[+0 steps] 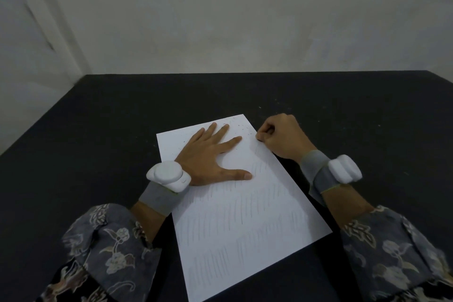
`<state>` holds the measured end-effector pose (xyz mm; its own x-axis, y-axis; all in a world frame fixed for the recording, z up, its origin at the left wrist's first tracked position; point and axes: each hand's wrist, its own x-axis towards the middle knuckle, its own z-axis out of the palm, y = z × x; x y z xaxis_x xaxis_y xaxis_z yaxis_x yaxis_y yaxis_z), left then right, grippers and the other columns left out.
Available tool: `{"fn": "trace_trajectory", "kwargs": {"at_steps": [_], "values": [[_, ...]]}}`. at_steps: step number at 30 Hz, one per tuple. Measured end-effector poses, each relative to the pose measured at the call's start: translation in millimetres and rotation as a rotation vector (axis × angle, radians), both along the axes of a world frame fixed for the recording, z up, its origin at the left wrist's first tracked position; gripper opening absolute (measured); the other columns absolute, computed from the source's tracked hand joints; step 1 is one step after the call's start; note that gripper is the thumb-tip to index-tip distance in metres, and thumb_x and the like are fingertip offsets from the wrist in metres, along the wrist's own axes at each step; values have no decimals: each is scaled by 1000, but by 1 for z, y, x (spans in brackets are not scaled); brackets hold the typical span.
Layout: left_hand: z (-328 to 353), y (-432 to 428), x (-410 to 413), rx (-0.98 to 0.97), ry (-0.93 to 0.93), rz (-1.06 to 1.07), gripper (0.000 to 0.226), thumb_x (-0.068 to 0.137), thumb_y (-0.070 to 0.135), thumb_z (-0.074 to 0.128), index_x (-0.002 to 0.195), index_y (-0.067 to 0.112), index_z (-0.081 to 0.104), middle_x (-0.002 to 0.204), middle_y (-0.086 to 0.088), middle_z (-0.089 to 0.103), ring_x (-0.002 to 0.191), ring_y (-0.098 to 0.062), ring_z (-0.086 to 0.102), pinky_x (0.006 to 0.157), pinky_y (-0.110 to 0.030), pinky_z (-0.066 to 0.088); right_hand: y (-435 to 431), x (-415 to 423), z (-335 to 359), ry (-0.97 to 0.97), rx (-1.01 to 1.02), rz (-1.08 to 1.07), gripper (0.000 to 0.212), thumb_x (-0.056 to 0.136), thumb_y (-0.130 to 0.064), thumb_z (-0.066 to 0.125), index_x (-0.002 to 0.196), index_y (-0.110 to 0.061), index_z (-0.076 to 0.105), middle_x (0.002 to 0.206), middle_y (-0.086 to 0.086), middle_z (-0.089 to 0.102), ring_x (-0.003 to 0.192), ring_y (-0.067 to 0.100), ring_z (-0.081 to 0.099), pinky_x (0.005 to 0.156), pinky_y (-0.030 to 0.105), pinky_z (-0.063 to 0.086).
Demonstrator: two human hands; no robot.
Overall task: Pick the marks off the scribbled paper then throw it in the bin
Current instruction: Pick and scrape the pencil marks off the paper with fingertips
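A white sheet of paper (245,203) lies tilted on the black table, covered in rows of faint pencil strokes. Its upper part is mostly bare, with small dark crumbs (241,127) scattered near the top corner. My left hand (210,154) presses flat on the upper half of the sheet, fingers straight and spread. My right hand (282,137) sits at the sheet's right edge with its fingers curled. It pinches a small dark thing that looks like an eraser (259,139) against the paper; most of the eraser is hidden in the fingers. No bin is in view.
The black table (122,130) reaches a pale wall at the back, and its left edge runs diagonally. Tiny specks lie on the table to the right of the paper. Both wrists carry white devices on grey bands.
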<state>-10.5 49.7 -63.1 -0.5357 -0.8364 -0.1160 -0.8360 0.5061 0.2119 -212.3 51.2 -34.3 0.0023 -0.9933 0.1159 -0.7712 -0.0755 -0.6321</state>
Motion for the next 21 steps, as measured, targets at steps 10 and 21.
{"fn": "trace_trajectory", "kwargs": {"at_steps": [10, 21], "values": [[0, -1, -1, 3, -3, 5, 111, 51, 96, 16, 150, 46, 3, 161, 9, -13, 147, -16, -17, 117, -37, -10, 6, 3, 0, 45, -11, 38, 5, 86, -4, 65, 86, -6, 70, 84, 1, 68, 69, 4, 60, 56, 6, 45], [1, -1, -1, 6, -22, 12, 106, 57, 92, 20, 150, 46, 1, 160, 9, -14, 147, -16, -17, 116, -35, -12, 7, 1, 2, 50, 8, 57, 5, 87, -3, 64, 87, -7, 68, 85, 1, 65, 73, 6, 60, 60, 8, 45]]}}
